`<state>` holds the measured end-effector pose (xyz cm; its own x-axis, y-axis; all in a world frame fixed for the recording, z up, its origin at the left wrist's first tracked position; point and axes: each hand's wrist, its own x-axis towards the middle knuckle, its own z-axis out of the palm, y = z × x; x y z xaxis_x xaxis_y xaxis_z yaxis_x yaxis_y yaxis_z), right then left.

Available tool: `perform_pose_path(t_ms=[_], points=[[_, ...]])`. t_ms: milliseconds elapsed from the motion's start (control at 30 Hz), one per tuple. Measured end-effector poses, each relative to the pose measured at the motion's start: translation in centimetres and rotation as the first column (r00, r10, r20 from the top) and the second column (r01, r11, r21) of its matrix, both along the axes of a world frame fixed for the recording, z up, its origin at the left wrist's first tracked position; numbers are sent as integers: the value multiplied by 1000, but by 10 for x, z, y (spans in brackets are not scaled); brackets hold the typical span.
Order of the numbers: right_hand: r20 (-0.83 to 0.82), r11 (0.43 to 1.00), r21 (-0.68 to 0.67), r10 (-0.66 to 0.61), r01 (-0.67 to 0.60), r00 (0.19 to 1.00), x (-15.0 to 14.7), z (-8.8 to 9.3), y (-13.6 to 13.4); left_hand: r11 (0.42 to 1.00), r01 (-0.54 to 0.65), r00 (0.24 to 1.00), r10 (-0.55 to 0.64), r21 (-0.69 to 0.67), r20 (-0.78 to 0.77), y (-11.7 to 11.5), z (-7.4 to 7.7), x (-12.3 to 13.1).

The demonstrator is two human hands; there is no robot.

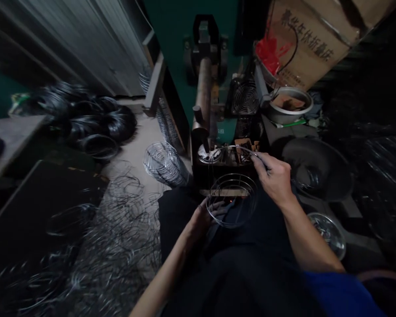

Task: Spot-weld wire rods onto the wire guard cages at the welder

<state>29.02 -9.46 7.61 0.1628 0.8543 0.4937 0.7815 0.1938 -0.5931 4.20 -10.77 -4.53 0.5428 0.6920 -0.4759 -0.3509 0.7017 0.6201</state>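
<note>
I sit at a small dark machine (218, 165) with a long brown cylinder (203, 92) rising behind it. My left hand (203, 218) is closed on the lower left rim of a stack of thin wire rings (232, 200) held over my lap. My right hand (273, 178) pinches another wire ring (232, 149), which arcs from its fingers over to the machine's round metal head (209, 155).
Wire-frame baskets (165, 164) lie left of the machine, loose wire rings (119, 237) litter the floor, and black wire coils (95, 119) are piled at the left. At right are a dark round pan (317, 165), a metal bowl (290, 105), a small fan (246, 99) and a cardboard box (310, 39).
</note>
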Motion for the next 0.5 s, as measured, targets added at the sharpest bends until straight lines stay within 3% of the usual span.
perform_pose_path(t_ms=[67,133,200,267,333,433,500], points=[[-20,1000,-25,-9,8,1000,15,-12,-16,996,-71,997,73,-53,23,-12,-5,14],[-40,992,-118,-52,47,998,51,-40,-39,983,-182,983,180,-36,-48,-10,-4,22],[1,953,-194,-235,231,972,102,-81,-75,968,-249,959,253,44,-131,-1,-3,22],[108,849,-230,-463,476,880,152,-125,-122,952,-269,934,294,145,-202,10,-4,16],[145,809,-312,-478,499,866,184,-163,-172,936,-266,911,322,229,-259,18,-8,10],[176,760,-371,-508,534,843,193,-200,-228,924,-226,894,323,308,-311,24,-16,8],[190,712,-415,-540,566,820,189,-215,-245,919,-204,879,324,338,-350,25,-19,9]])
